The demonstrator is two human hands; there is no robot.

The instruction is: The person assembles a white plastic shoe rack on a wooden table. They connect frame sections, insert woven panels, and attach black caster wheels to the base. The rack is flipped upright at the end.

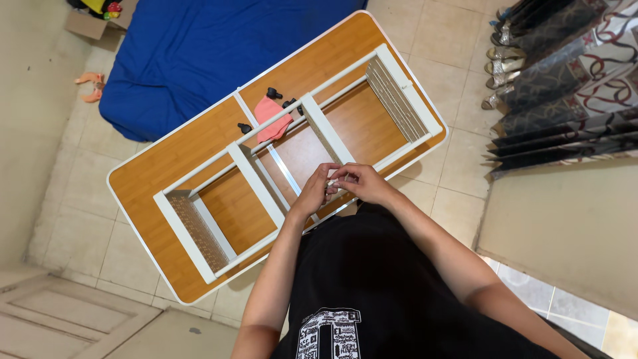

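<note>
Wood-grain brown with a white edge, the folding table (153, 174) lies slantwise below me, and on it rests a white shelf frame (292, 166) on its side, with a slatted panel at each end. My left hand (316, 193) and my right hand (359, 183) meet over the near rail of that frame, at the near edge of the table. The fingertips of both pinch something small and pale (332, 183) between them; it is too small for me to tell what it is.

A pink cloth (271, 118) drapes over the far rail of the frame, near the table's middle. Around it sit three small black knobs (274, 93), one far, one right, one left of the cloth. A cardboard box (90, 23) sits at the far left corner, flat-sided and brown, its top cut off by the picture's edge. Beyond the table a blue mattress (199, 46) lies on the tiled floor, with an orange sandal (92, 85) to its left. Far right, pairs of shoes (502, 63) line up beside dark patterned curtains (571, 73).
</note>
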